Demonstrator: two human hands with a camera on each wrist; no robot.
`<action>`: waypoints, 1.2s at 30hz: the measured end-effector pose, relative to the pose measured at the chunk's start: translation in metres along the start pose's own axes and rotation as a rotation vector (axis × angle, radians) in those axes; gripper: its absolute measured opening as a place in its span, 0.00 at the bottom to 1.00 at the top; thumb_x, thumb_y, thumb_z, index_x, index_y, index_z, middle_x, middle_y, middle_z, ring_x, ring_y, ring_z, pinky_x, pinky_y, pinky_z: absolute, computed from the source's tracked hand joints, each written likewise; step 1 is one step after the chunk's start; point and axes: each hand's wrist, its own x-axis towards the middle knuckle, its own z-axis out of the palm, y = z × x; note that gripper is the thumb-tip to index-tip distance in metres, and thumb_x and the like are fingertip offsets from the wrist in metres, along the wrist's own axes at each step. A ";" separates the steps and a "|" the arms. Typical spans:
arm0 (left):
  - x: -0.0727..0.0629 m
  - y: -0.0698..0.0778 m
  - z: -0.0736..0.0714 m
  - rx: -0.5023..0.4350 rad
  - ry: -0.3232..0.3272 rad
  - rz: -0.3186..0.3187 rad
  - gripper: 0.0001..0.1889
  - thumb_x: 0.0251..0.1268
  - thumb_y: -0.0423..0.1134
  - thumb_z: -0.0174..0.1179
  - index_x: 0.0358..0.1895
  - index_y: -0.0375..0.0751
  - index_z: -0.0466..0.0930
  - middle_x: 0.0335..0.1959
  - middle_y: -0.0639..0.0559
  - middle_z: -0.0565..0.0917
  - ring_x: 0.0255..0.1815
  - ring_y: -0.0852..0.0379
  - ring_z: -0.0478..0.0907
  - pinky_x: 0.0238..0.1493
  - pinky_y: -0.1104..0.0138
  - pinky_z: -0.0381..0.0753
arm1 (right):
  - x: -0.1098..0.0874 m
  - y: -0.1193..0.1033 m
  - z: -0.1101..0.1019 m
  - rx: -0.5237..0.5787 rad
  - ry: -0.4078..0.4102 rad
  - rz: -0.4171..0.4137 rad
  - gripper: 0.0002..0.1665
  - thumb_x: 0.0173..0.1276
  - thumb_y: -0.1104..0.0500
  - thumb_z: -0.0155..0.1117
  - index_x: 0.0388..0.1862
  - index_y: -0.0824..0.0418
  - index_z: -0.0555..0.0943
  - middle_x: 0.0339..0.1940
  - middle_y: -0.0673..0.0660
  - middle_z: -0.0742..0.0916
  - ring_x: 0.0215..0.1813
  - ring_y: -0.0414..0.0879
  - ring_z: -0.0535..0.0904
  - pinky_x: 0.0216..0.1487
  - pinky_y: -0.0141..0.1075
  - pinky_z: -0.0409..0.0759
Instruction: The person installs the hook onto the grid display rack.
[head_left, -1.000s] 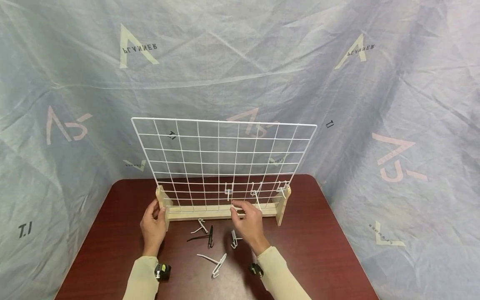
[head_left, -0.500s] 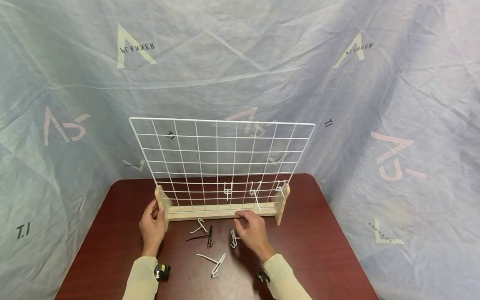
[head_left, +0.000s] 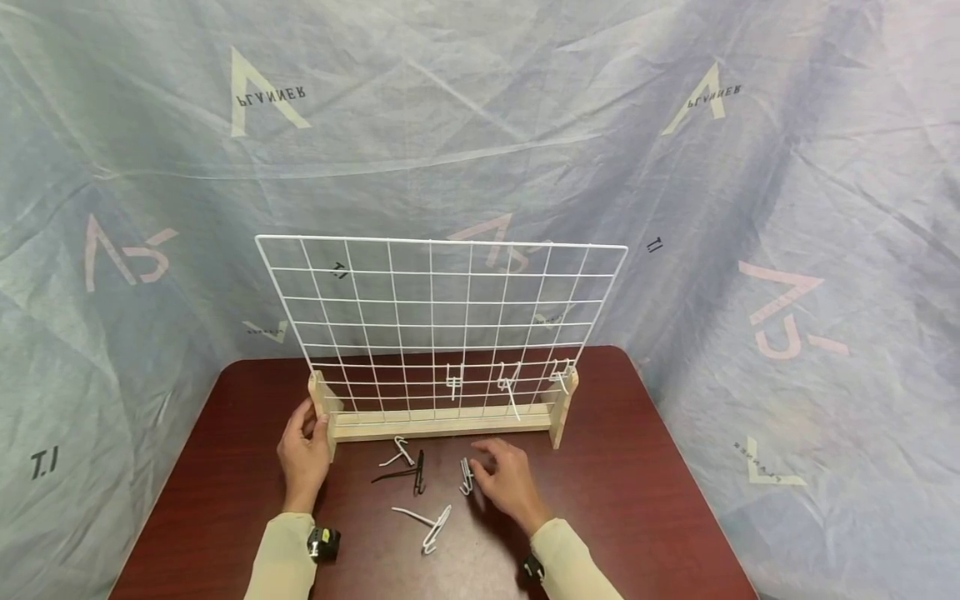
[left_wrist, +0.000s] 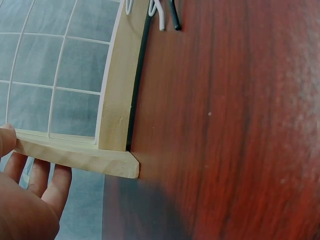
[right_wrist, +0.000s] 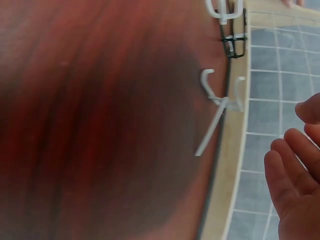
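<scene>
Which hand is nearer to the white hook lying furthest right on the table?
The right hand. It is just to the right of that white hook; whether they touch is unclear. The left hand is well off to its left, gripping a wooden upright.

The right hand (head_left: 512, 482) has moved from the wire grid (head_left: 432, 324) down beside a white hook (head_left: 466, 477).

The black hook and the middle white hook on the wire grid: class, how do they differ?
The black hook lies loose on the table; the middle white hook hangs on the wire grid. In the head view, the black hook extends leftward, while the middle white hook juts downward. Shared: neither is held.
</scene>
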 end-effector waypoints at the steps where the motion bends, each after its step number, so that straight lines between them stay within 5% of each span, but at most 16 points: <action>1: 0.000 0.000 0.000 0.000 -0.001 0.000 0.22 0.78 0.36 0.63 0.72 0.43 0.79 0.62 0.38 0.86 0.48 0.84 0.73 0.44 0.90 0.68 | -0.001 0.001 0.001 -0.008 -0.008 0.009 0.18 0.57 0.64 0.82 0.46 0.59 0.90 0.40 0.52 0.93 0.39 0.43 0.89 0.42 0.37 0.87; 15: -0.001 0.000 0.000 -0.009 0.023 0.036 0.22 0.77 0.34 0.63 0.71 0.41 0.80 0.60 0.36 0.86 0.48 0.84 0.74 0.44 0.90 0.69 | -0.022 0.013 0.013 -0.059 -0.171 0.142 0.13 0.58 0.60 0.80 0.43 0.57 0.91 0.37 0.49 0.93 0.41 0.47 0.86 0.46 0.40 0.83; 36: -0.001 0.004 0.001 -0.004 0.036 0.039 0.21 0.76 0.32 0.63 0.69 0.38 0.80 0.59 0.35 0.86 0.48 0.79 0.76 0.45 0.90 0.68 | -0.029 0.024 0.015 -0.055 -0.271 0.152 0.10 0.58 0.66 0.80 0.38 0.55 0.90 0.32 0.45 0.92 0.37 0.41 0.83 0.42 0.35 0.81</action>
